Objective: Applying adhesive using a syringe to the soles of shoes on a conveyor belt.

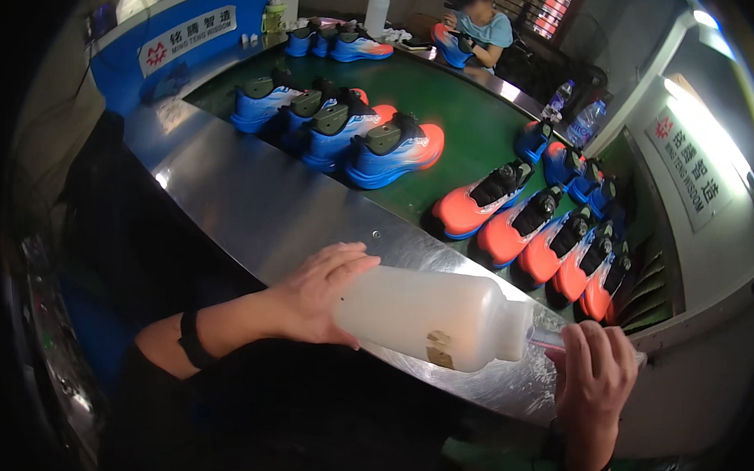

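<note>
- My left hand (317,291) is clamped around the base of a translucent white plastic bottle (430,317), which lies tipped on its side in the lower centre of the frame, neck pointing right.
- My right hand (594,377), at the lower right, is closed around a small clear tube (547,339) held right at the bottle's mouth; the hands are apart, one at each end of the bottle.
- Both things hang just over the near edge of the shiny metal desk (260,206), which runs from upper left to lower right.
- Beyond the desk, a green conveyor belt (464,124) carries blue-and-orange sneakers (391,152) at upper centre and a row of orange sneakers (543,238) at centre right.
- At the top of the frame another person (478,24) works on a shoe.
- Risk, as I judge it: with the bottle this far tipped, liquid could overshoot the narrow tube and spill on the desk or my lap.
- If my right hand's grip slips, the tube could drop off the edge.
</note>
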`<state>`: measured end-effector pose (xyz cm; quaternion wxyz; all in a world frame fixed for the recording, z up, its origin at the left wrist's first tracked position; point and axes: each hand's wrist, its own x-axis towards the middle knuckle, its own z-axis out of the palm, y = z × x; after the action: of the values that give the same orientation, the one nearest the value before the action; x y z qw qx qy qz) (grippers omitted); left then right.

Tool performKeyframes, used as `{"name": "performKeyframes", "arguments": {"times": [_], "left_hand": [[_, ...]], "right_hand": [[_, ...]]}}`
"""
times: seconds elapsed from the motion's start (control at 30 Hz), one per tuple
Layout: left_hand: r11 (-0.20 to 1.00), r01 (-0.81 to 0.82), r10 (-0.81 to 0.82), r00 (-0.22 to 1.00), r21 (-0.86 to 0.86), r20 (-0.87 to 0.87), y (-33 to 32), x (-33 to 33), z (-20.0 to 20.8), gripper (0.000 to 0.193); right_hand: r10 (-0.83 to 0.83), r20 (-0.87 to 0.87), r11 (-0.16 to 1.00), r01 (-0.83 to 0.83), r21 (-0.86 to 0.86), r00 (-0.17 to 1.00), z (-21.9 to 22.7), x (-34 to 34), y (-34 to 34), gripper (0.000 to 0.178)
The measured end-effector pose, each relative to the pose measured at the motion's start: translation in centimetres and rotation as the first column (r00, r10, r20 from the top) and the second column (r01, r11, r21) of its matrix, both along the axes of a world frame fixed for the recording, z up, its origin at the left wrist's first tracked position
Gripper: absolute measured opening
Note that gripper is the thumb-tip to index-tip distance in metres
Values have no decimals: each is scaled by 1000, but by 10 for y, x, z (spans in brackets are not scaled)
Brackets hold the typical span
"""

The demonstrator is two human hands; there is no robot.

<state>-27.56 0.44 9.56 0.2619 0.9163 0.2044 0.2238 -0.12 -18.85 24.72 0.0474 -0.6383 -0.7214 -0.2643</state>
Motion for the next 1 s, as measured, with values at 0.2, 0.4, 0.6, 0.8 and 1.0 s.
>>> {"name": "performKeyframes", "arguments": {"times": [0.2,0.4,0.6,0.8,1.0], "left_hand": [[984,21,11,985,-178,175,2,-1,-12,101],[828,-114,355,864,-549,356,14,10,-37,104],[878,-207,377,853,-431,360,0,-13,-39,94],[692,329,-48,910,-643,413,-43,-46,-11,67],[590,340,194,820,-732,538,-37,-34,-17,31]], "right_hand": [[76,305,983,-123,137,949,52,-28,31,22],[95,-274,971,-29,236,957,34,2,33,26],[-71,-991,957,-272,-99,110,-117,-58,32,25],[-136,-947,928,-371,-20,-290,-175,-137,56,28],[-157,-975,878,-474,-65,-157,-167,-147,73,36]]}}
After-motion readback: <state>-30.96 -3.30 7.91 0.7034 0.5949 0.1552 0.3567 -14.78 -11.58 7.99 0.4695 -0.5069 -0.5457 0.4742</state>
